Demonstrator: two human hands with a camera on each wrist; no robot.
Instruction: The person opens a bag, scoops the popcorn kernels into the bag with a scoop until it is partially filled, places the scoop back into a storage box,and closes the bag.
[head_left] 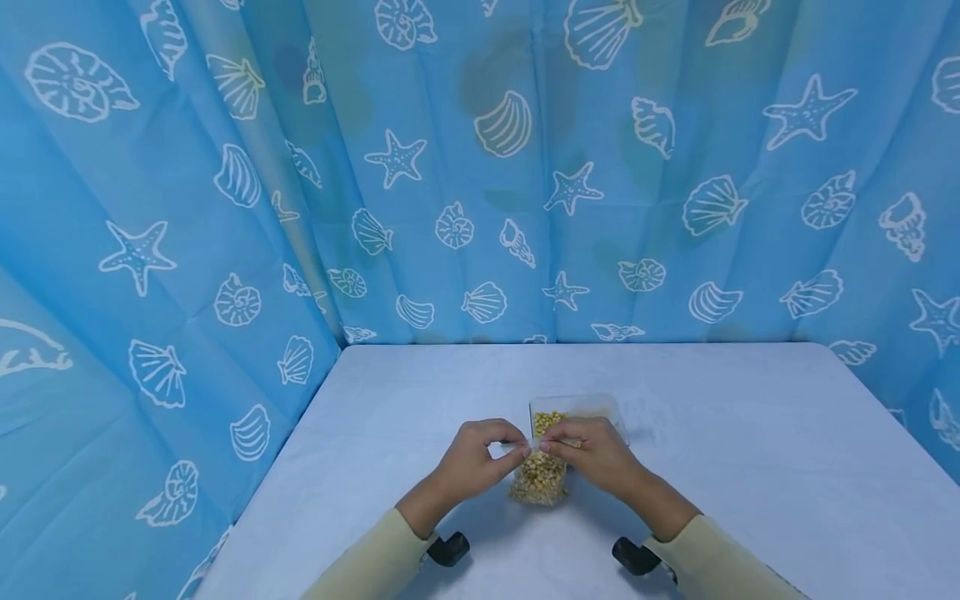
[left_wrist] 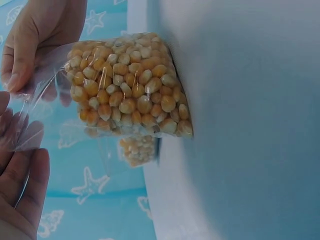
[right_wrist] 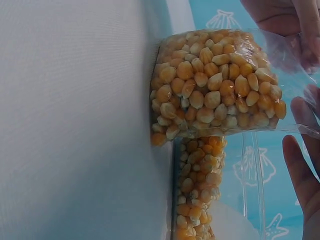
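A clear plastic bag (head_left: 540, 482) of yellow corn kernels stands upright on the table. My left hand (head_left: 478, 454) pinches the left side of its top between thumb and fingers. On the opposite side my right hand (head_left: 596, 450) pinches the bag's top, the fingertips of both hands close together. In the left wrist view, the see-through upper part of the bag (left_wrist: 127, 87) stretches up above the kernels to both hands. The right wrist view shows the bag (right_wrist: 215, 82) packed with kernels, its base at the tabletop.
Just behind the bag stands a clear plastic container (head_left: 617, 414) with corn kernels (right_wrist: 197, 190) in it, partly hidden by my right hand. A white cloth covers the table (head_left: 375, 400). Blue curtains (head_left: 465, 192) with shell and starfish prints hang behind and on the left.
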